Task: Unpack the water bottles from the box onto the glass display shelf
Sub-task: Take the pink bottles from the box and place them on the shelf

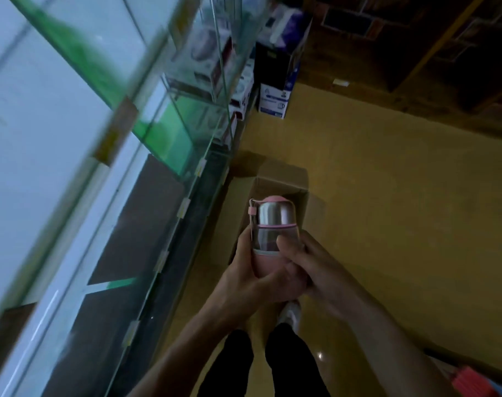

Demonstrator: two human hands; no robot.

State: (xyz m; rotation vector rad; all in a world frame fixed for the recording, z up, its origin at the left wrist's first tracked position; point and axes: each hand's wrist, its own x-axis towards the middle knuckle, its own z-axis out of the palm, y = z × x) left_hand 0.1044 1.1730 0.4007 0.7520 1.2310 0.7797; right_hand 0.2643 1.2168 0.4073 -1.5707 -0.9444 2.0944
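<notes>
Shelf unit on the left: glass display shelf [169,242] runs along the wall in tiers. Boxed goods [204,53] sit in the far sections; the near tiers are too blurred to tell what's on them. Cardboard box [284,174] stands on the yellow floor [387,196] just beside the shelf base, flaps open. Its inside is mostly hidden behind the bottle and hands, so what's left in it can't be read. Water bottle [274,224] is in the air right above the box mouth, cap pointing away from the person. It has a pink lid, steel collar, clear mid-section, pink base sleeve and a thin strap loop on its left side. No liquid visible in the clear part, so I'd judge it light. Body looks rigid, with smooth steel and a clear wall that are probably slick and possibly breakable. Best hold is the lower body and pink sleeve, not the strap. Left hand [244,276] wraps the lower left side, fingers curled round it. Right hand [310,266] wraps the lower right, thumb across the clear section. Both hands gripping, neither slack. Hard bottle onto glass: set it down gently, base first.
</notes>
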